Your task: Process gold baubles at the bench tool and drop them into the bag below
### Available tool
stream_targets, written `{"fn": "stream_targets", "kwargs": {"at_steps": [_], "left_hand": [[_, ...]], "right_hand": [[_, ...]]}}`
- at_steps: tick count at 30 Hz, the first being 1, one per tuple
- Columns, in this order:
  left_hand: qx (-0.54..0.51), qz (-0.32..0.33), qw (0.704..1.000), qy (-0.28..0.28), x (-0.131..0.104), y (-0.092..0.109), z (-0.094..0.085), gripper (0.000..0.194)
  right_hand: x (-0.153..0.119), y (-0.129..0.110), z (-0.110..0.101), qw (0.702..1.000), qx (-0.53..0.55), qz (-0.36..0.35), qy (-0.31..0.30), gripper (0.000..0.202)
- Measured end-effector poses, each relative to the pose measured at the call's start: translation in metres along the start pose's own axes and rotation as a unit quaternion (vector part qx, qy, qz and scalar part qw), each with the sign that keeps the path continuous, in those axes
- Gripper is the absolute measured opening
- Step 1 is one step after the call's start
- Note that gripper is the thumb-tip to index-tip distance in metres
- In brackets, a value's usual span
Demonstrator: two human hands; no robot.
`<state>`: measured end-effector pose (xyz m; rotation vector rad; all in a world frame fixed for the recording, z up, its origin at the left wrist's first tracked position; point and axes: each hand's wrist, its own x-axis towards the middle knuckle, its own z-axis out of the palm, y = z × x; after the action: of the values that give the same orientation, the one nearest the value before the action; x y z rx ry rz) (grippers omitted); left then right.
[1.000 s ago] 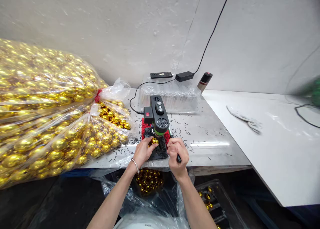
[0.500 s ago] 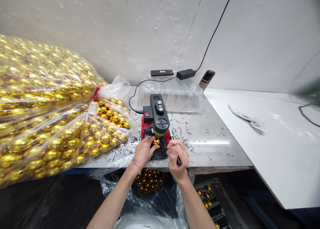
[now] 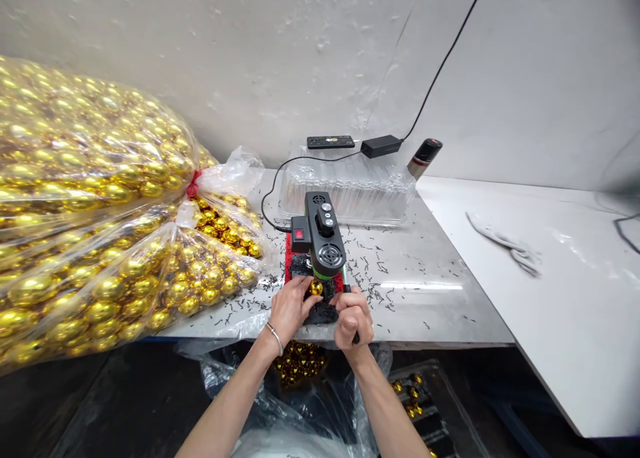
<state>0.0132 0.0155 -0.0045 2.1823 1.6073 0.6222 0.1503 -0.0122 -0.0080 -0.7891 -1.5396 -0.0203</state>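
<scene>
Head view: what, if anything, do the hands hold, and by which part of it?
Left hand: a gold ball, by its left and near sides. Right hand: the lever, by its black grip.

The left hand (image 3: 290, 309) partly hides the gold ball (image 3: 316, 287) near the worktop (image 3: 425, 285)'s front edge; the right hand (image 3: 353, 319) covers part of the handle (image 3: 347, 289). The picture's left edge cuts off the bag (image 3: 100, 171).
</scene>
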Motion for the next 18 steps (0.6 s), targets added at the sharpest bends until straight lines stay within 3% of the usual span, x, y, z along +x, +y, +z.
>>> {"fn": "stream_targets", "kwargs": {"at_steps": [5, 11, 14, 18], "left_hand": [[0.005, -0.005, 1.000, -0.009, 0.000, 0.000, -0.001, 0.032], [0.012, -0.018, 0.999, -0.027, 0.001, -0.001, 0.000, 0.035], [0.001, -0.015, 1.000, -0.021, 0.004, -0.002, 0.002, 0.037], [-0.076, -0.016, 0.997, 0.027, 0.000, -0.002, -0.003, 0.034]], "right_hand": [[-0.004, 0.003, 0.002, 1.000, 0.001, 0.001, 0.007, 0.029], [0.001, -0.001, -0.002, 0.998, -0.025, -0.025, -0.045, 0.029], [0.020, -0.013, -0.004, 1.000, -0.006, 0.007, -0.015, 0.029], [0.058, -0.035, -0.010, 0.997, 0.000, 0.079, 0.003, 0.029]]}}
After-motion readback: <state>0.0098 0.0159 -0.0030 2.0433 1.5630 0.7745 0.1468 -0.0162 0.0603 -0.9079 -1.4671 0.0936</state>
